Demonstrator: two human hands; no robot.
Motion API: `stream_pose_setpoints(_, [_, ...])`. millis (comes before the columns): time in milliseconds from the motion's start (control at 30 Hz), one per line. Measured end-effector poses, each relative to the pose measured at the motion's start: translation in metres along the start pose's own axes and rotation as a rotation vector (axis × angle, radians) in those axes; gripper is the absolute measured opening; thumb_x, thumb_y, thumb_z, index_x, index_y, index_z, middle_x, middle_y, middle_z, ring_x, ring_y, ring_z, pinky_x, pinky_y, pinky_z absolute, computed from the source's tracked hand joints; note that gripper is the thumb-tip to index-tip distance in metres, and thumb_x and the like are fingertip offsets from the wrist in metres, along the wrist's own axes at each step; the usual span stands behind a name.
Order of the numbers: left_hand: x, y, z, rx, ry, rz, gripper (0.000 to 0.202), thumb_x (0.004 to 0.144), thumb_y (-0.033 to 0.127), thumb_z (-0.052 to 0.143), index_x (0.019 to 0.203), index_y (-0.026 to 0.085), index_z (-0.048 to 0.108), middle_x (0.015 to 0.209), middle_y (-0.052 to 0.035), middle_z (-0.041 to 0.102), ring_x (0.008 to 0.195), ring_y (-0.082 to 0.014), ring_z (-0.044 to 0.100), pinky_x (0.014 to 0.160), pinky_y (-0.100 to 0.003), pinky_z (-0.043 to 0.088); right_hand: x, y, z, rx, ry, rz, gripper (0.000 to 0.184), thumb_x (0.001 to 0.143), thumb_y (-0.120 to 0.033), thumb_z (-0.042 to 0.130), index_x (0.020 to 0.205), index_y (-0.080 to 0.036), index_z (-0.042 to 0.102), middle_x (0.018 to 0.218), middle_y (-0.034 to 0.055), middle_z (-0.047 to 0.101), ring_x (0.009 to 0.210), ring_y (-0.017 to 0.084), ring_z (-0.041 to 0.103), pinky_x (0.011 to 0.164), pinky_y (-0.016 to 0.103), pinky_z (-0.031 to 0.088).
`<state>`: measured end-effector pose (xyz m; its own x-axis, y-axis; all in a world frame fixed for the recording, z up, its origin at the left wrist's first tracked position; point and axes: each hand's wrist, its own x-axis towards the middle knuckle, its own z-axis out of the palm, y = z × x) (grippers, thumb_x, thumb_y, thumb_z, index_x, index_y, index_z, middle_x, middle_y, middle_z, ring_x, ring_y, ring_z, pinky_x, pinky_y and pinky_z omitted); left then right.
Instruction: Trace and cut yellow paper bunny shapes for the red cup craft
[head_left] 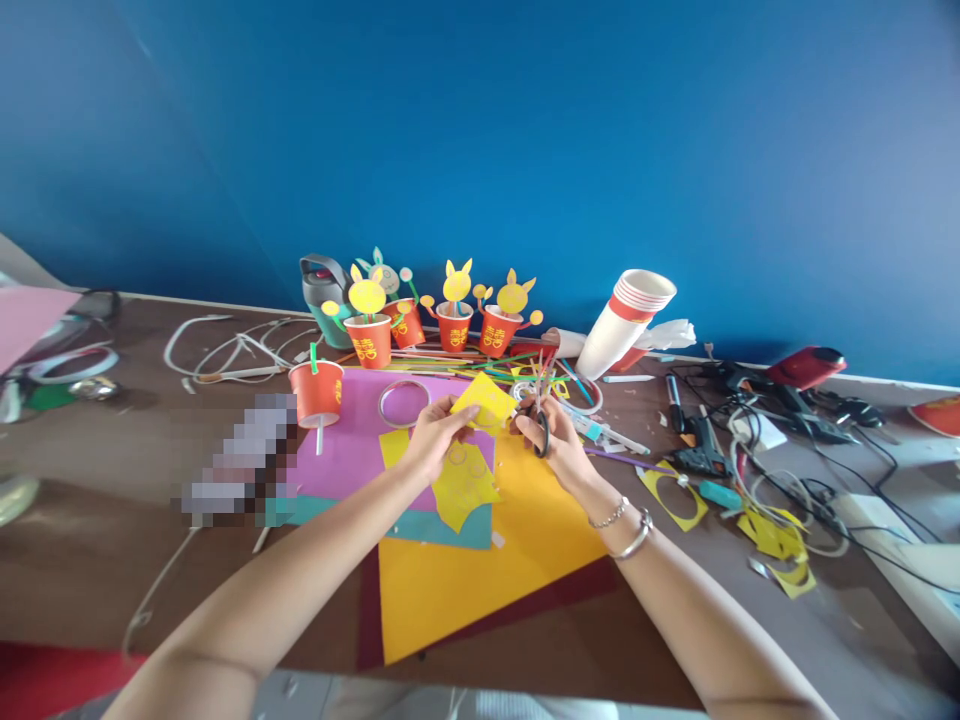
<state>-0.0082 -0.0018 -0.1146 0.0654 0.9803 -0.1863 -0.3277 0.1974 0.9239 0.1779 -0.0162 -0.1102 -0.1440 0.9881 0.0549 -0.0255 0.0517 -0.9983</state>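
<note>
Between the thumb and fingers of my left hand is a small piece of yellow paper. My right hand grips black-handled scissors, whose blades point up and away beside the paper's right side. Under my hands lie a cut yellow sheet with drawn circles, an orange-yellow sheet, a purple sheet and a teal sheet. A roll of tape rests on the purple sheet. Left of it stands a red paper cup with straw pieces through it.
Several red cups with yellow rabbit heads line the wall. A leaning stack of paper cups stands right of them. Farther right are a glue gun, tangled cables, a power strip and yellow scraps. A grey-green bottle stands at back left.
</note>
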Motion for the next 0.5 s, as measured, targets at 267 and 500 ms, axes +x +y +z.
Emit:
stream_pose_setpoints(267, [-0.0023,0.0008,0.0015,-0.026,0.059,0.033,0.037,0.059,0.040,0.084,0.070,0.018,0.057,0.069,0.0027,0.066,0.054,-0.0100,0.061,0.053,-0.022,0.041,-0.0087,0.0065,0.0104,-0.079,-0.263,0.013,0.046,0.079,-0.065,0.065,0.090,-0.022,0.052,0.078,0.0003,0.052,0.069,0.014,0.050,0.061,0.027,0.044])
stream_pose_setpoints(500, [-0.0027,-0.0019,0.0022,-0.044,0.016,0.015,0.035,0.059,0.037,0.085,0.069,0.018,0.057,0.068,0.0031,0.067,0.054,-0.0106,0.063,0.053,-0.021,0.042,-0.0081,0.0068,0.0110,-0.042,-0.250,0.001,0.050,0.076,-0.067,0.066,0.091,-0.022,0.051,0.078,0.0008,0.053,0.068,0.014,0.054,0.062,0.029,0.048])
